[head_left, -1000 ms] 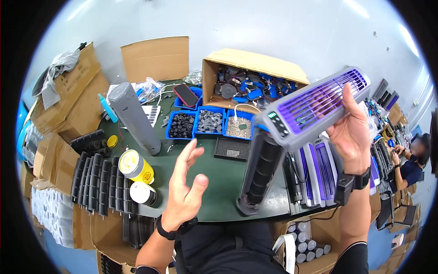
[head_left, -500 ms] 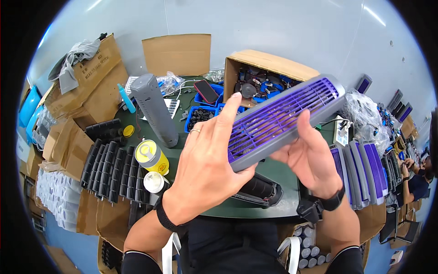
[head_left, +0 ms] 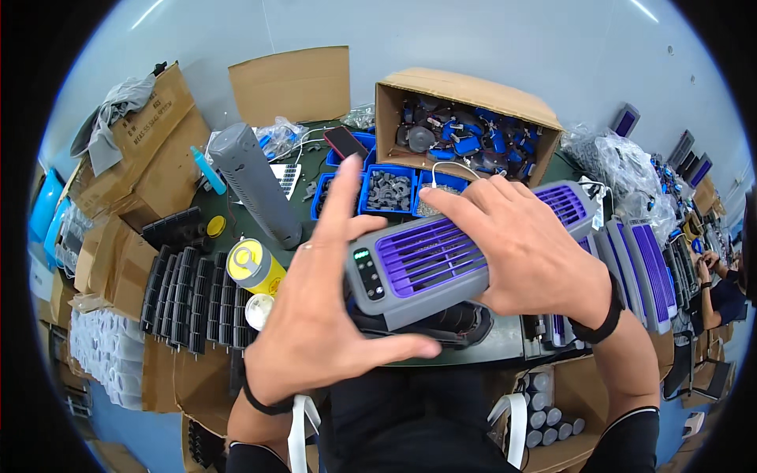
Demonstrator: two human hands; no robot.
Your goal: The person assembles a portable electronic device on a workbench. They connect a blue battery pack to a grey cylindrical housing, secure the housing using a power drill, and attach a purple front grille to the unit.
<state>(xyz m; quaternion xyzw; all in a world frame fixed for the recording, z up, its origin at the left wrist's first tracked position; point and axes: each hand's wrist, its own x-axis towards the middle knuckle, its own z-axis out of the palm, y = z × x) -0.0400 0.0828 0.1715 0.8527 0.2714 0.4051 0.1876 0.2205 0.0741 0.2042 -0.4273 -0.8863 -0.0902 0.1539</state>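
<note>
My right hand (head_left: 532, 244) grips a small tower fan (head_left: 441, 260), its fingers over the top edge and thumb below. The fan has a grey housing, a purple slatted grille and a control panel with a lit display at its left end. Spread wide, my left hand (head_left: 311, 307) is at that end, fingers and thumb apart; whether it touches the housing I cannot tell. Under the fan, a dark open housing (head_left: 465, 325) lies on the table, partly hidden. A white cable (head_left: 453, 164) loops up behind the fan; its far end is hidden.
A grey tower fan (head_left: 256, 189) stands left of blue bins (head_left: 389, 189) of small parts. Behind is a carton (head_left: 465, 85) of blue-and-black parts. Black rollers (head_left: 189, 296) and a yellow-topped container (head_left: 254, 266) are at left; purple grille panels (head_left: 650, 268) stand at right.
The fan has turned to a flatter angle, bringing its lit panel into view. My right hand now grips it from above; my left hand has let go and opened.
</note>
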